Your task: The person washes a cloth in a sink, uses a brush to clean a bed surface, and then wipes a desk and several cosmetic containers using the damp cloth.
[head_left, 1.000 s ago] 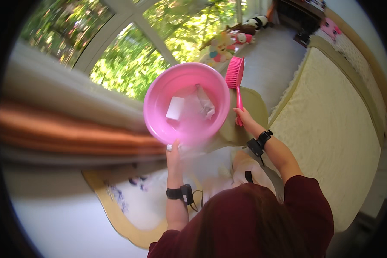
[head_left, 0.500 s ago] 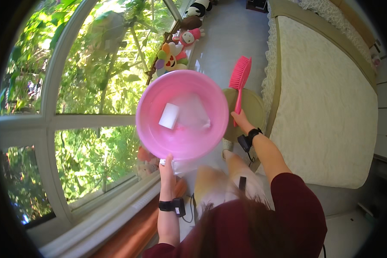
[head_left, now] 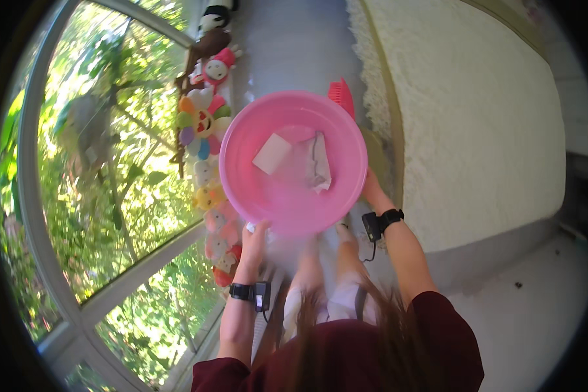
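A round pink plastic basin (head_left: 242,189) is held up in front of me, its inside facing up. My left hand (head_left: 255,240) is closed on its near left rim, with a bit of white material by the fingers. In the basin lie a white rectangular piece (head_left: 272,154) and a crumpled whitish sheet (head_left: 319,166). My right hand (head_left: 372,187) is at the basin's right side, its fingers mostly hidden behind the rim. Beyond the far right rim shows the bristle head of a pink brush (head_left: 342,97). Its handle, in my right hand, is hidden by the basin.
Large windows (head_left: 124,261) stand on the left, with plants outside. Along them sits a row of plush toys (head_left: 204,123). At right is a bed with a cream cover (head_left: 477,130). A round olive-green stool top (head_left: 374,157) shows partly behind the basin. Grey floor (head_left: 294,39) stretches ahead.
The view has turned and shifted. The basin and my right hand have come together, and the brush now sits mostly behind the basin. The basin's contents have shifted and lie further apart.
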The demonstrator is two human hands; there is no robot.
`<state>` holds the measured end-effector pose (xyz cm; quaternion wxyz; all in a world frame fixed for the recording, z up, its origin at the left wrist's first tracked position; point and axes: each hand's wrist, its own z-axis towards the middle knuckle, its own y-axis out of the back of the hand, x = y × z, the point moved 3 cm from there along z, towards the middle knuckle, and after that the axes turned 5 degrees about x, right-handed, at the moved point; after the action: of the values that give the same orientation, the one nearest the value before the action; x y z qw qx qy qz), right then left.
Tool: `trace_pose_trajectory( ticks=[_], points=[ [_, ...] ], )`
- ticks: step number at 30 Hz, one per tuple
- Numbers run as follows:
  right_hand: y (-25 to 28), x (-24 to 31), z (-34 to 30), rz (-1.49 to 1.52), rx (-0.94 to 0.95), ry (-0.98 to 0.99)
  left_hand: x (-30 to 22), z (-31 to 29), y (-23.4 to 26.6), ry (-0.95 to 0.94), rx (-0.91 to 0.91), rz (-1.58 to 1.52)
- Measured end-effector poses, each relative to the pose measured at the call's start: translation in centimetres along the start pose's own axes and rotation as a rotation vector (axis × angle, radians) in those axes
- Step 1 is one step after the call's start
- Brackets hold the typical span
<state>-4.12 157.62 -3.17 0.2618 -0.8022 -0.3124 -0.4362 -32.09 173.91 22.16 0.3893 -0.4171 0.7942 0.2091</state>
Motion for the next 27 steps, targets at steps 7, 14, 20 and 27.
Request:
trace_pose_trajectory(
  ticks=[7,14,20,27],
  points=[
    [6.0,8.5,-16.6,-0.572,-0.644,0.122,2.8,7.5,2.3,0.102,0.231,0.097],
    [17.1,0.3,-21.1,-0.586,-0.931,-0.047,8.0,16.7,1.6,0.037,0.267,0.47],
    [2.7,-3.5,-26.4,-0.465,-0.431,-0.089,4.5,17.4,4.9,-0.429,-0.145,1.071],
    [6.7,0.9,-29.6,-0.288,-0.937,0.142,-2.0,8.4,-9.2,-0.913,0.11,1.063]
  ],
)
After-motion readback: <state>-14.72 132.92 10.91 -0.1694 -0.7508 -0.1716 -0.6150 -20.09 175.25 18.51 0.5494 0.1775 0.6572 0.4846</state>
